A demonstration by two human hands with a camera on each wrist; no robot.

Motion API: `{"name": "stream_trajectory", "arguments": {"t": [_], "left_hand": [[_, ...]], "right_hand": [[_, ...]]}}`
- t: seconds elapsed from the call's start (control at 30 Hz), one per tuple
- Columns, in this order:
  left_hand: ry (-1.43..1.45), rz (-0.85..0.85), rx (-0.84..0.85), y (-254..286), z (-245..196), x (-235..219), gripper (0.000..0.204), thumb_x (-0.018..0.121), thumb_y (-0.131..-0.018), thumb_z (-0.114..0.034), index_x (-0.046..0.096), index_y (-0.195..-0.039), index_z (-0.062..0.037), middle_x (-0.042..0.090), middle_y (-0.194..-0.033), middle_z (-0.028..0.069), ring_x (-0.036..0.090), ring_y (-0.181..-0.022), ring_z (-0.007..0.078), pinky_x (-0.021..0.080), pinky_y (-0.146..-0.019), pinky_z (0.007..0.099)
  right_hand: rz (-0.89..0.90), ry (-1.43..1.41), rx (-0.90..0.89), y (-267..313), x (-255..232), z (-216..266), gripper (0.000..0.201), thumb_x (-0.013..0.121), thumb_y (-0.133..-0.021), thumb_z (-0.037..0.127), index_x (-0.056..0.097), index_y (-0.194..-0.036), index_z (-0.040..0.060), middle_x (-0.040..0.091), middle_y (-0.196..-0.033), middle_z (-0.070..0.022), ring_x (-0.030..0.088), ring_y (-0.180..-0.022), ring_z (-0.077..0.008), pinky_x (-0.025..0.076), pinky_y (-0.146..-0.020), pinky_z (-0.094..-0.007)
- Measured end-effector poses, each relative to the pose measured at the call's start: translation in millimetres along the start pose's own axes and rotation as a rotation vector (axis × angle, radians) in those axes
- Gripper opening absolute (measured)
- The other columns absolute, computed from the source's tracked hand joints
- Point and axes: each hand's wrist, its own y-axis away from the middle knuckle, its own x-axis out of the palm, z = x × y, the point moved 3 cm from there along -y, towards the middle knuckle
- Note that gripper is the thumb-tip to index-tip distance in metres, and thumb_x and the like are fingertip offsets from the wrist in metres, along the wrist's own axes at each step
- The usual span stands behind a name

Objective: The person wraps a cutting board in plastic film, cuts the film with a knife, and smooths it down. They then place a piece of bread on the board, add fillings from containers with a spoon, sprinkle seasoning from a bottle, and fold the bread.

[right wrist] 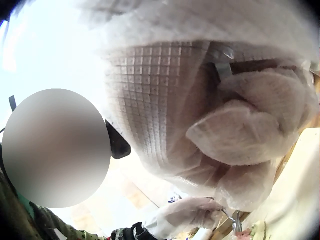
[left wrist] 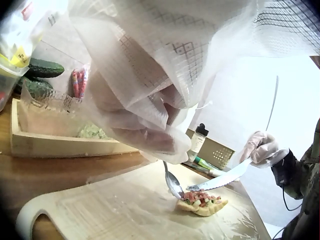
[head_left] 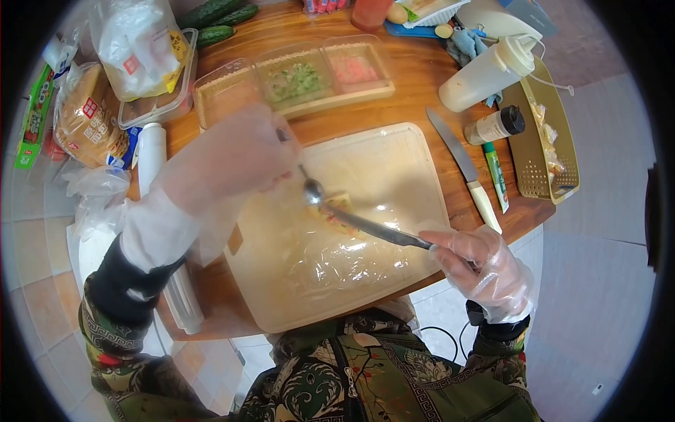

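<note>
My left hand (head_left: 228, 158), in a clear plastic glove, grips a metal spoon (head_left: 313, 191). The spoon's bowl points down at a small piece of bread (left wrist: 212, 210) topped with diced pink and green filling (left wrist: 199, 198). From the other side my gloved right hand (head_left: 485, 271) holds a long-bladed knife (head_left: 383, 231) by its handle. Its blade tip meets the filling close to the spoon. Under the bread lies clear plastic film (head_left: 323, 264) on a pale cutting board (head_left: 415, 162). In the right wrist view the glove and fingers hide most of the knife.
Beyond the board stands a wooden tray (head_left: 337, 104) with chopped green and pink ingredients. Right of the board lie a second knife (head_left: 457, 155), a seasoning jar (head_left: 492, 126), a green tube (head_left: 496, 179) and a basket (head_left: 531, 162). A white roll (head_left: 151, 151) and bagged bread (head_left: 90, 112) are left.
</note>
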Motion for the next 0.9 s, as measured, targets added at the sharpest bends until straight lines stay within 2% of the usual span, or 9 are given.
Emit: {"name": "stream_trajectory", "arguments": {"t": [0.9], "left_hand": [[-0.003, 0.010, -0.016, 3.9, 1.7, -0.4, 0.025, 0.065, -0.089, -0.023, 0.062, -0.086, 0.0015, 0.065, -0.074, 0.0052, 0.063, -0.062, 0.0114, 0.051, -0.058, 0.0250]], "right_hand": [[0.004, 0.054, -0.054, -3.5, -0.8, 4.2, 0.032, 0.070, -0.084, -0.005, 0.072, -0.114, 0.0074, 0.054, -0.055, -0.0105, 0.054, -0.045, -0.0257, 0.038, -0.046, -0.0375]]}}
